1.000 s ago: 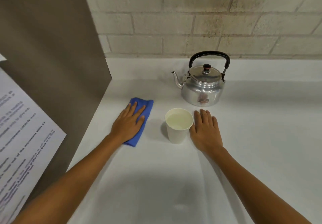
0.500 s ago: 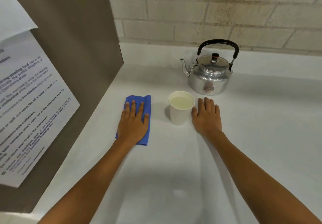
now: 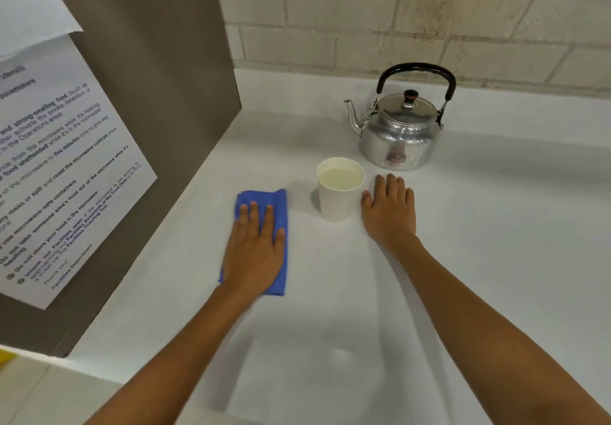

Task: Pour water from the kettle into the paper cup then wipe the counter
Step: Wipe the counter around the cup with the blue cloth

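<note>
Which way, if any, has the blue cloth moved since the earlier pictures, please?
Yes. Under the left hand, the blue cloth has slid back toward the person, judged against the standing paper cup.

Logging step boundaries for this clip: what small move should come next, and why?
Probably slide the left hand with the blue cloth across the counter. The paper cup already holds water, the kettle stands upright behind it, and the hand lies flat on the cloth.

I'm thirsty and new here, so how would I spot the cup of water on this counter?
Find the shiny metal kettle at the back of the white counter, by the brick wall. Just in front of it stands a white paper cup, upright and filled with water, between the two hands. It is the only open-topped container there.
</note>
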Available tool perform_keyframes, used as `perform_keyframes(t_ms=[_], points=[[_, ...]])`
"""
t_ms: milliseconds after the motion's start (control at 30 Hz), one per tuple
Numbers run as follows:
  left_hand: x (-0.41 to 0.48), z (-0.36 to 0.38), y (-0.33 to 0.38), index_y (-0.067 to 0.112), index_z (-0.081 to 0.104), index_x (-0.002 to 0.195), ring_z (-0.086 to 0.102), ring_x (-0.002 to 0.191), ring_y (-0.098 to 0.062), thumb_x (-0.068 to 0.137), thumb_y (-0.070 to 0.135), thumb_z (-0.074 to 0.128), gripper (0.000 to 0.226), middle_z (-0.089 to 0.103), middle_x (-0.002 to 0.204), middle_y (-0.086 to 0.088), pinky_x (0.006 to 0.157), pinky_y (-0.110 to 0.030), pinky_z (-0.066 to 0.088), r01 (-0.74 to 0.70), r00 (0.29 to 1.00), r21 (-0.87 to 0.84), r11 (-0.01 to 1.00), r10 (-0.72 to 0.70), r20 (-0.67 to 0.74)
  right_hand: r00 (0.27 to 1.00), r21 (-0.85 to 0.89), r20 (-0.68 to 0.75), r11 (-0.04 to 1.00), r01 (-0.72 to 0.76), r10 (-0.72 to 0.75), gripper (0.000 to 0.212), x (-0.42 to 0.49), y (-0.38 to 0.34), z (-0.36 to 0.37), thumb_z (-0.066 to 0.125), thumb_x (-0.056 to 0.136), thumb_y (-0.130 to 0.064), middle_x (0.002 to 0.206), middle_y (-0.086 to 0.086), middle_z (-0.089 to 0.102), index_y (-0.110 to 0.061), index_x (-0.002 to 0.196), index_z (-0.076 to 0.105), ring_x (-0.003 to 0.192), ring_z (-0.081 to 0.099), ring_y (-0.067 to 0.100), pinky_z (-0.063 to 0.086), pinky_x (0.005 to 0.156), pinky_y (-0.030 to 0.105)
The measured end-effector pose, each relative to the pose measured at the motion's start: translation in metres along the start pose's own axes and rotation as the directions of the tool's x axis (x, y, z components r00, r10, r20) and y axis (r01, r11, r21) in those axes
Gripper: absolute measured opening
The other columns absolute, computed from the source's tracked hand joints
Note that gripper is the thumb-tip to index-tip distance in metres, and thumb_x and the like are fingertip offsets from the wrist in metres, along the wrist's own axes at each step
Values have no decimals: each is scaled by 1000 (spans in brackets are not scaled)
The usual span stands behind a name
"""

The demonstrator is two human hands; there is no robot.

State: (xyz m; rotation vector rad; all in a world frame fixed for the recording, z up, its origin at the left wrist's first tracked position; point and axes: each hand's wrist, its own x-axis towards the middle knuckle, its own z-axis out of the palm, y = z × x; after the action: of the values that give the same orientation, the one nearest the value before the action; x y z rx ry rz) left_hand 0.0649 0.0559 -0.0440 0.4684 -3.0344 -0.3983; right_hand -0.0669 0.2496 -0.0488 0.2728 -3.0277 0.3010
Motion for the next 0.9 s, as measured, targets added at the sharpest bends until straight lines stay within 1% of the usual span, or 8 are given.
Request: perform_keyframes(t_ms=[133, 200, 333, 433, 533, 633, 800, 900], points=[[-42, 18, 29, 19, -5, 144, -10, 144, -24, 96, 42, 17, 58, -6, 156, -10, 114, -31, -9, -147, 989, 6, 989, 147, -32, 1000, 41, -1, 999, -4, 4, 55, 1, 2, -1, 25, 97, -35, 151, 18, 25, -4, 141, 22, 140, 17, 33, 15, 116, 46], [-54, 22, 39, 18, -8, 144, -15, 143, -25, 96, 42, 15, 58, -10, 156, -10, 113, -32, -12, -159, 987, 19, 987, 159, -27, 1000, 104, -15, 995, -8, 10, 53, 0, 1, -4, 29, 96, -33, 151, 18, 27, -3, 141, 24, 140, 19, 33, 16, 117, 45], [-63, 21, 61, 16, -15, 142, -33, 131, -23, 96, 42, 11, 59, -19, 154, -9, 109, -36, -19, -170, 985, 25, 985, 169, 46, 984, 328, -160, 944, -26, 83, 46, -10, 0, -18, 41, 93, -16, 143, 21, 39, 1, 135, 34, 135, 30, 33, 23, 114, 42], [-64, 16, 64, 18, -13, 143, -34, 130, -18, 96, 43, 14, 59, -21, 154, -6, 109, -31, -19, -204, 970, -115, 972, 217, 109, 945, 496, -240, 865, -77, 222, 39, -32, -1, -31, 44, 89, -5, 133, 20, 48, 1, 128, 43, 126, 41, 32, 32, 109, 40], [-50, -1, 41, 22, -10, 143, -21, 140, -11, 96, 43, 17, 58, -17, 155, 1, 110, -23, -12, -150, 977, -345, 926, 193, 93, 935, 521, -252, 849, -85, 249, 37, -63, -3, -37, 44, 87, 1, 131, 18, 49, 0, 125, 45, 123, 43, 29, 34, 106, 36], [-23, -19, 3, 20, -7, 144, -14, 142, -13, 97, 39, 18, 56, -12, 156, 0, 111, -24, -9, -160, 984, -311, 937, 177, 27, 954, 503, -202, 860, -92, 220, 39, -94, -12, -39, 43, 86, 2, 132, 17, 48, 0, 125, 45, 123, 43, 28, 33, 105, 33], [13, -20, -29, 15, -3, 145, -9, 144, -18, 98, 35, 16, 55, -6, 157, -4, 115, -30, -3, -167, 977, -146, 975, 184, 108, 990, 437, -136, 899, 30, 33, 38, -134, -67, -35, 41, 90, -10, 131, 13, 47, -2, 127, 44, 120, 44, 27, 34, 108, 35], [16, -6, -29, 15, -3, 145, -8, 144, -19, 98, 35, 13, 54, -6, 157, -5, 116, -32, -3, -209, 966, -55, 976, 215, 140, 996, 308, -18, 947, 87, -85, 51, -146, -109, -19, 32, 97, -24, 152, 15, 26, -5, 143, 23, 140, 20, 29, 14, 119, 41]])
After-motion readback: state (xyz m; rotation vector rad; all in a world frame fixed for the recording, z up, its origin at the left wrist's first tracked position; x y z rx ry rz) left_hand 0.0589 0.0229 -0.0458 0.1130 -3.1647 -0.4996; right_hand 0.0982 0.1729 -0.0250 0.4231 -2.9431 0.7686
